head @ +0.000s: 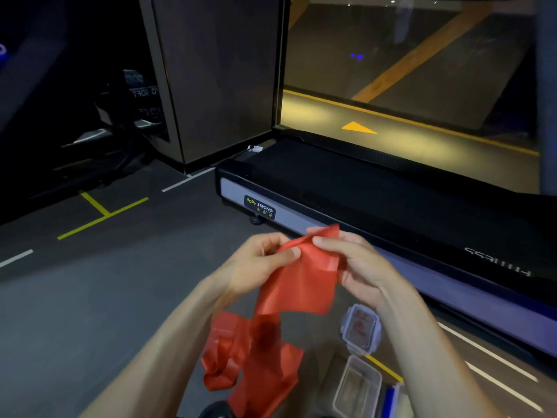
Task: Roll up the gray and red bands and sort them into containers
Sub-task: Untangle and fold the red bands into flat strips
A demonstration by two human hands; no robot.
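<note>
A long red band (298, 285) hangs in front of me, its top end pinched between both hands. My left hand (256, 260) grips the band's left edge with thumb and fingers. My right hand (352, 260) holds the upper right corner. The band's lower part lies crumpled in a loose heap (250, 366) on the floor below. A clear plastic container (357, 387) stands open on the floor at lower right, with its clear lid (360, 328) lying just beyond it. No gray band is in view.
A treadmill (376, 200) with a gray side rail runs across the right. The dark floor (105, 297) carries yellow and white tape lines. A dark pillar (217, 86) and glass wall stand behind. Something blue (390, 396) lies beside the container.
</note>
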